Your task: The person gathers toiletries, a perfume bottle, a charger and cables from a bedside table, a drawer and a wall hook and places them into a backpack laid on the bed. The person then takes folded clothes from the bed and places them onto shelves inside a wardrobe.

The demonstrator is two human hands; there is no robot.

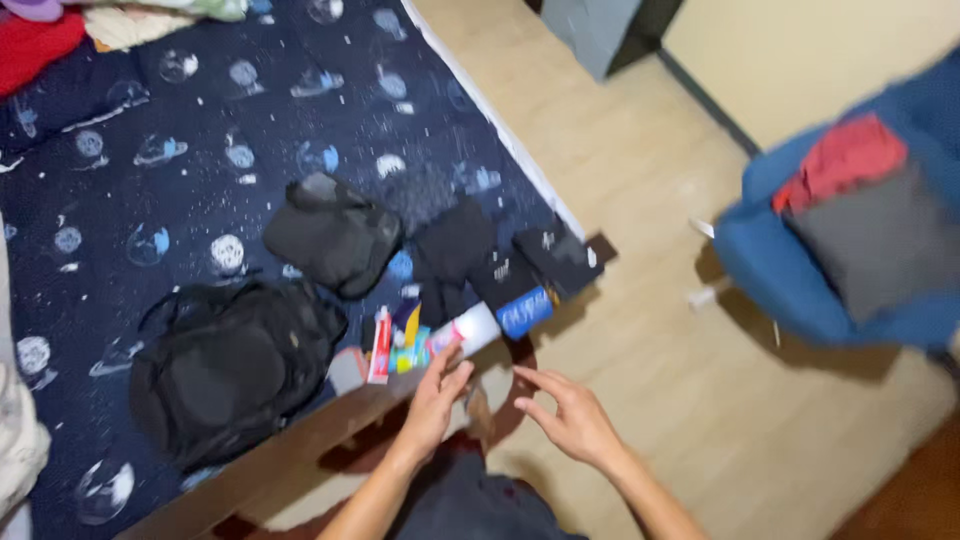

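My left hand [437, 393] reaches toward the bed's edge, fingertips at a white bottle with a blue end [494, 321] lying among small toiletries, including a red and white tube [380, 346]. My right hand [566, 413] hovers open beside it over the floor, holding nothing. A black backpack [228, 366] lies on the bed to the left. A smaller black bag [334, 232] and dark folded clothes [470, 252] sit behind the toiletries.
The bed has a dark blue sheet with planet prints [180, 140] and a wooden frame [300, 452]. Piled clothes [60, 25] lie at the far corner. A blue chair with red and grey fabric [850, 230] stands on the wooden floor [640, 160] at right.
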